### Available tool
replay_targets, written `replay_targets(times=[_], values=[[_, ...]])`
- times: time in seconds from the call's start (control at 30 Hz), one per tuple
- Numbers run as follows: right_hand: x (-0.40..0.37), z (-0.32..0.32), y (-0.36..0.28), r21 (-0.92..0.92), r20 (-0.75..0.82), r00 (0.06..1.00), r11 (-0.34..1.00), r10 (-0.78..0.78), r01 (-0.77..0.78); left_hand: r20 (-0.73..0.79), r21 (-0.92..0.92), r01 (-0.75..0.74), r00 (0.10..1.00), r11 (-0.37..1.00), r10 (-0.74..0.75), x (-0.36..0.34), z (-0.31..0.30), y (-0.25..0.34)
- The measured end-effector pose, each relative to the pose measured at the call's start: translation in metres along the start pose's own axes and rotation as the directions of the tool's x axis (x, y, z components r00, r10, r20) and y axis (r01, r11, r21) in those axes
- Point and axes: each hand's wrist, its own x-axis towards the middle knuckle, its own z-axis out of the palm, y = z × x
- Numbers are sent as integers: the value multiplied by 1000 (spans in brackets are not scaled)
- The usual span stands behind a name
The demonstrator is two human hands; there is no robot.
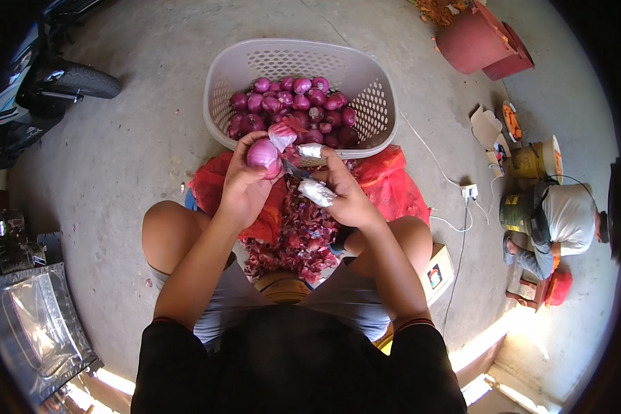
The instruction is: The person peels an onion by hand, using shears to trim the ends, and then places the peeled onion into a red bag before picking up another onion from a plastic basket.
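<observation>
A purple-red onion [262, 157] is gripped in my left hand [243, 190], the fingers curled round it. A loose piece of skin [283, 135] sticks up from its upper right side. My right hand [352, 200] has silvery wrapping on the thumb and a finger. Between them it holds a small knife [295, 170], its dark blade close to the onion; the handle is mostly hidden. Beyond my hands stands a grey plastic basket [217, 83] with many purple onions [300, 102]. Below them, onion skins [300, 241] lie heaped between my legs.
Red mesh sacking [397, 186] spreads on both sides of the skins. A power strip [469, 191] with cables lies at right, near a box [440, 276]. Farther right, another person [569, 217] sits by buckets [537, 160]. Red tubs [472, 41] stand far right; a motorcycle wheel [83, 79] is upper left.
</observation>
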Motion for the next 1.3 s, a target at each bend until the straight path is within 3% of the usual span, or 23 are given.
replay_targets(times=[0.07,0.6,0.7,0.8,0.9,1.0,1.1,1.2,1.3], values=[[2,1,2,-2,-10,1000,1000,-8,8,-22,61,-7,1000,998,9,-1,6,-1],[1,7,-2,-36,58,998,999,14,-12,19,-130,121,993,984,-119,-3,3,0],[3,11,7,-28,12,999,998,-50,50,31,-153,133,991,979,-130,-4,1,0],[0,12,8,-280,-3,994,954,-108,103,21,-181,130,991,975,-129,-3,-2,-1],[3,17,20,-358,-70,947,895,-312,268,4,-207,114,993,972,-116,-3,-2,-3],[2,16,27,-375,-104,956,901,-274,218,35,-194,112,994,975,-107,-4,1,-2],[6,23,36,-148,-207,937,956,-282,255,53,-216,125,992,968,-116,-3,0,-1],[7,25,27,-79,-244,941,972,-235,222,28,-262,129,992,957,-126,-4,1,0],[-1,10,8,-223,-43,997,973,-61,50,-9,-251,107,994,962,-112,-3,-5,0]])
